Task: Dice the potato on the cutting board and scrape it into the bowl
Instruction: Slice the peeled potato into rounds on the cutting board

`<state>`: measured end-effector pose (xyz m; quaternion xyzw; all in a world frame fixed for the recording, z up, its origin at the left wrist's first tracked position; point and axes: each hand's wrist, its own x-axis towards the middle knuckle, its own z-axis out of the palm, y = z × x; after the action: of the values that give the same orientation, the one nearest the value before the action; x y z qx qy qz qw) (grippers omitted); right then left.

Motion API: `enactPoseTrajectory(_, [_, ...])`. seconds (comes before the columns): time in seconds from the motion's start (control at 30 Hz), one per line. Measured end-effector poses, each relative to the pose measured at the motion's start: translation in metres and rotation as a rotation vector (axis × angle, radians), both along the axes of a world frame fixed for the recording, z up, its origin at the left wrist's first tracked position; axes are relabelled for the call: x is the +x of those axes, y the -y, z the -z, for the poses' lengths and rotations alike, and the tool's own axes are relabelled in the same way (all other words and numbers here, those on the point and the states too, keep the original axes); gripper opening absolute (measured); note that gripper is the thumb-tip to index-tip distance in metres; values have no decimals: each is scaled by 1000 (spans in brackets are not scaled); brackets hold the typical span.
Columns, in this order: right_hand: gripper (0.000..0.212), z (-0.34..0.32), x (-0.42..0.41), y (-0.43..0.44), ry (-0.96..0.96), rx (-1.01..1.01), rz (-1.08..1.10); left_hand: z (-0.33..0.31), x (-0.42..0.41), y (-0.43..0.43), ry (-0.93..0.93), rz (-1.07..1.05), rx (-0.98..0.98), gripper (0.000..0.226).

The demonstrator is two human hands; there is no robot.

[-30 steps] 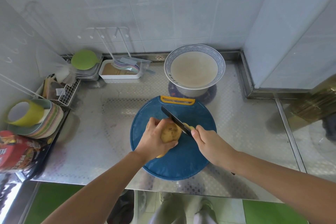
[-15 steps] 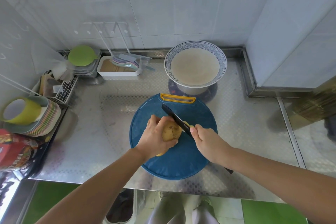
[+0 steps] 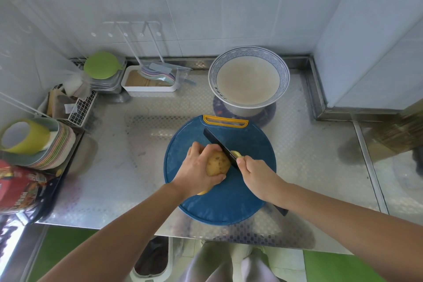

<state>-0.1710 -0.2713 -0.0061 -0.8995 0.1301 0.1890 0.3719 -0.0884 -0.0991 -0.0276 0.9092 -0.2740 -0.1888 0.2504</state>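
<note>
A brown potato (image 3: pixel 217 163) lies on the round blue cutting board (image 3: pixel 229 204) with a yellow handle. My left hand (image 3: pixel 196 171) grips the potato from the left. In my right hand (image 3: pixel 256 174) is a black knife (image 3: pixel 219 143), its blade laid against the potato's right end, where a pale cut slice (image 3: pixel 235 154) shows. The empty white bowl (image 3: pixel 249 76) with a blue patterned rim stands behind the board.
The steel counter (image 3: pixel 128 167) carries a white tray (image 3: pixel 150 80) of utensils, a green lid on stacked containers (image 3: pixel 101 68), a wire rack (image 3: pixel 80 107), a stack of plates with a yellow-green cup (image 3: pixel 25 136) and a red packet (image 3: pixel 20 188) at left. A tiled wall rises at the right.
Both hands stay at the potato. The knife has shifted only slightly against the potato's right end.
</note>
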Motion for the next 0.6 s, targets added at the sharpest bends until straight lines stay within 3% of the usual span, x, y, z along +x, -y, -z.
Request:
enactPoseTrajectory(0.2, [39,10,17,-7,-32,22,20,-1,-1,-1,5,-17,-11,69])
enactPoseTrajectory(0.43, [46,2,-4,5,-199,287,135,-4,-3,-2,0,-20,-21,68])
enactPoseTrajectory(0.6, [56,0,-23,4,-203,265,148,-4,-2,-3,9,-10,-13,69])
